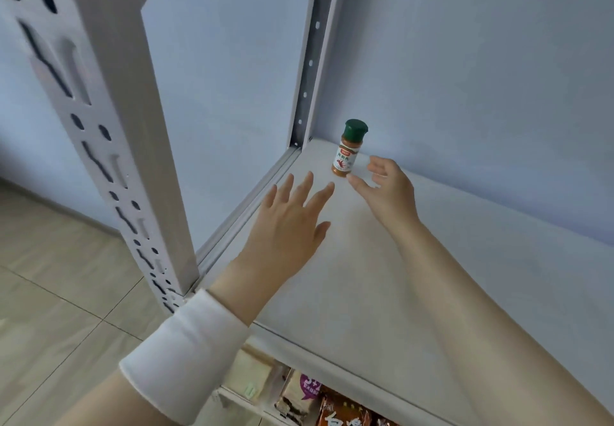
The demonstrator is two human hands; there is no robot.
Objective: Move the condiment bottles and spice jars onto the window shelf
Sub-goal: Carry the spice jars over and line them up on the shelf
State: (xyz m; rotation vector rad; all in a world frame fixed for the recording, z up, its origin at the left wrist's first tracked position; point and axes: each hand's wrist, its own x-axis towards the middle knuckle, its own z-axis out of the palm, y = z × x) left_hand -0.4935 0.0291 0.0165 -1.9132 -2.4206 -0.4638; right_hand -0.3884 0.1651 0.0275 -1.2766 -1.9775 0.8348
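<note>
Spice jar upright near the shelf's back left corner.
Your right hand sits just beside it, fingers loosely apart, holding nothing; your left hand spreads its fingers wide by the left edge rail. Open shelf runs rightward.

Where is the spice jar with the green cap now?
In the head view, the spice jar stands upright in the back left corner of the shelf, beside the rear post, with the right hand just to its right.

The snack packets under the shelf are half hidden and cut off; the spice jar label is too small to read.
</note>
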